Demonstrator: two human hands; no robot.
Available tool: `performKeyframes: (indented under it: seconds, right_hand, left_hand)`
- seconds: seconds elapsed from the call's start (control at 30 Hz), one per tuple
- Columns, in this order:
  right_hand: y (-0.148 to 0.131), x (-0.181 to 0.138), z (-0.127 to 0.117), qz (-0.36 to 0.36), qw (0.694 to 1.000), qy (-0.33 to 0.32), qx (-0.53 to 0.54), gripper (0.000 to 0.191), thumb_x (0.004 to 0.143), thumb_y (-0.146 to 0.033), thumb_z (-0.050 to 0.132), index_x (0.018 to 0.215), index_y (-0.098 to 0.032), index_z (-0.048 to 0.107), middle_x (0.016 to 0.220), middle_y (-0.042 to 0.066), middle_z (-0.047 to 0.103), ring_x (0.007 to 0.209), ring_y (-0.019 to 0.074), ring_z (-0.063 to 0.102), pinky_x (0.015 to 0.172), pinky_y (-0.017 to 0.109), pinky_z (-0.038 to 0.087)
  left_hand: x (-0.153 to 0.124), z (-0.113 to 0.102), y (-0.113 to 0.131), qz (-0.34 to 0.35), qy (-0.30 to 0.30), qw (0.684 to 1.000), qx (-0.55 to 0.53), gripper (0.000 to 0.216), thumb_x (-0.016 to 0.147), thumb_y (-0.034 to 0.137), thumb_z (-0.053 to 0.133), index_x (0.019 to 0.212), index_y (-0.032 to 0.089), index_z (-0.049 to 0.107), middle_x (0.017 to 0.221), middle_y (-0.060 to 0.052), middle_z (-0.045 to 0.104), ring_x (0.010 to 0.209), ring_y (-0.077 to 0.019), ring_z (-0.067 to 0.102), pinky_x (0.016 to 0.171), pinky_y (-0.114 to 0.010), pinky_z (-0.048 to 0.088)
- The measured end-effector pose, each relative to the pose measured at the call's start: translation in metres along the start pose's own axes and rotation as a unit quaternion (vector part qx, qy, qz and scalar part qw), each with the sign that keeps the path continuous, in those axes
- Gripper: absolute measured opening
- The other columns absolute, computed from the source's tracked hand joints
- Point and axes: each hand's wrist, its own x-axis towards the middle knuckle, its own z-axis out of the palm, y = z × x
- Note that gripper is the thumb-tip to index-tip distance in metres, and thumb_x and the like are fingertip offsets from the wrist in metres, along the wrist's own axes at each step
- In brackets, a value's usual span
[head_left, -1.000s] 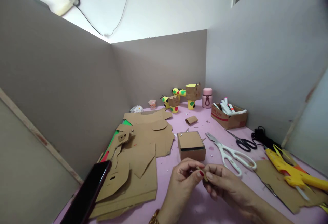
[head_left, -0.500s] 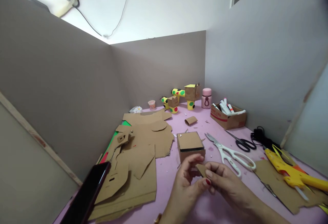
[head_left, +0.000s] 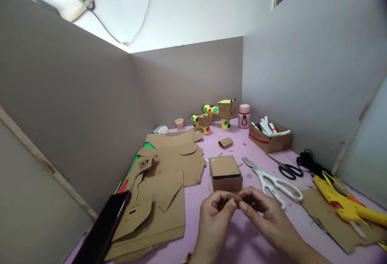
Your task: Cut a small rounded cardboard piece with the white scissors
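My left hand [head_left: 216,217] and my right hand [head_left: 266,213] meet low in the middle of the view, over the pink table [head_left: 211,235]. Both pinch one small brown cardboard piece [head_left: 233,196] between thumb and fingertips. Just behind them stands a small closed cardboard box [head_left: 225,173] with a dark band round its side. White scissors [head_left: 273,181] lie right beside my right hand.
Cut cardboard sheets [head_left: 160,183] cover the left of the table, with a dark phone [head_left: 104,225] leaning at the near left. A yellow glue gun [head_left: 344,203], black scissors [head_left: 288,169], a marker box [head_left: 270,135] and yellow paper-roll figures [head_left: 216,115] stand right and back. Grey partition walls enclose three sides.
My hands have turned the small cardboard piece between the fingertips; half a second ago it was tilted up showing its face, now it lies flatter and edge-on. The hands stayed in place.
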Motion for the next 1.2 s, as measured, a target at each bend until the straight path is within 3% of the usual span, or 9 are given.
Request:
performKeyframes:
  seconds: [0.2,0.27,0.37,0.57,0.7,0.83,1.0,1.1,1.2]
  right_hand:
    - [-0.001,0.002,-0.003,0.001,1.000,0.001,-0.020,0.026,0.084,-0.038,0.053,0.068,-0.018,0.057,0.062,0.000,0.055,0.060,0.0159,0.051,0.054,0.025,0.038]
    - [0.000,0.001,0.000,0.005,1.000,0.021,-0.013,0.026,0.085,-0.039,0.050,0.070,-0.018,0.057,0.063,0.000,0.055,0.061,0.0165,0.052,0.055,0.025,0.040]
    - [0.002,-0.002,0.004,0.001,0.999,0.050,-0.012,0.024,0.085,-0.038,0.051,0.074,-0.019,0.058,0.068,0.002,0.059,0.066,0.0180,0.055,0.060,0.027,0.042]
    - [0.005,-0.003,0.007,0.000,0.998,0.063,-0.002,0.022,0.084,-0.038,0.053,0.072,-0.020,0.059,0.068,0.002,0.061,0.066,0.0191,0.057,0.061,0.027,0.044]
    - [0.006,0.001,0.005,0.019,0.999,0.030,0.017,0.022,0.081,-0.039,0.056,0.075,-0.019,0.063,0.071,0.003,0.064,0.069,0.0204,0.060,0.061,0.028,0.045]
    - [0.005,0.005,-0.002,0.033,0.998,0.033,0.030,0.019,0.080,-0.038,0.059,0.083,-0.019,0.061,0.078,0.004,0.065,0.073,0.0210,0.059,0.063,0.029,0.044]
    - [0.001,0.005,-0.007,0.037,0.996,0.028,0.073,0.018,0.078,-0.032,0.062,0.068,-0.018,0.058,0.062,0.000,0.059,0.062,0.0170,0.055,0.059,0.028,0.042]
    - [0.004,0.007,-0.007,0.056,0.989,0.055,0.123,0.021,0.077,-0.036,0.064,0.067,-0.018,0.058,0.061,-0.001,0.058,0.060,0.0153,0.053,0.058,0.027,0.042]
    - [0.010,0.008,-0.005,0.087,0.976,0.099,0.173,0.023,0.073,-0.038,0.067,0.066,-0.018,0.058,0.058,-0.003,0.056,0.055,0.0124,0.048,0.054,0.025,0.039]
  left_hand:
    - [0.004,-0.002,0.007,-0.020,-0.055,0.998,0.008,0.010,0.068,0.020,0.071,0.071,0.011,0.068,0.066,-0.004,0.065,0.066,-0.0161,0.055,0.064,-0.026,0.041]
    - [0.003,0.002,0.002,-0.024,-0.040,0.999,-0.021,0.015,0.068,0.024,0.072,0.076,0.013,0.067,0.067,-0.001,0.062,0.066,-0.0144,0.054,0.064,-0.025,0.041]
    - [-0.001,0.011,-0.011,-0.031,-0.002,0.998,-0.051,0.017,0.068,0.028,0.072,0.070,0.013,0.064,0.061,0.002,0.055,0.060,-0.0103,0.047,0.061,-0.021,0.038]
    - [-0.002,0.012,-0.025,-0.053,0.040,0.995,-0.070,0.026,0.068,0.038,0.069,0.074,0.013,0.064,0.062,0.001,0.053,0.057,-0.0104,0.044,0.058,-0.023,0.037]
    - [0.001,0.006,-0.021,-0.046,0.041,0.998,-0.027,0.024,0.068,0.037,0.069,0.070,0.013,0.065,0.057,0.002,0.052,0.056,-0.0108,0.044,0.057,-0.022,0.035]
    - [0.002,0.003,-0.014,-0.023,0.010,0.998,0.051,0.019,0.071,0.033,0.067,0.073,0.013,0.068,0.066,-0.003,0.062,0.066,-0.0161,0.053,0.063,-0.026,0.039]
    - [-0.002,0.006,-0.008,0.006,-0.024,0.989,0.145,0.018,0.075,0.028,0.063,0.065,0.014,0.067,0.067,-0.005,0.063,0.069,-0.0178,0.054,0.064,-0.027,0.040]
    - [-0.005,0.007,-0.011,0.010,-0.031,0.988,0.149,0.016,0.078,0.029,0.060,0.085,0.015,0.064,0.076,-0.005,0.062,0.072,-0.0176,0.057,0.065,-0.027,0.045]
    - [-0.009,0.006,-0.018,0.078,-0.021,0.972,0.220,0.041,0.077,0.023,0.062,0.116,0.018,0.050,0.098,-0.008,0.061,0.088,-0.0196,0.059,0.078,-0.032,0.049]
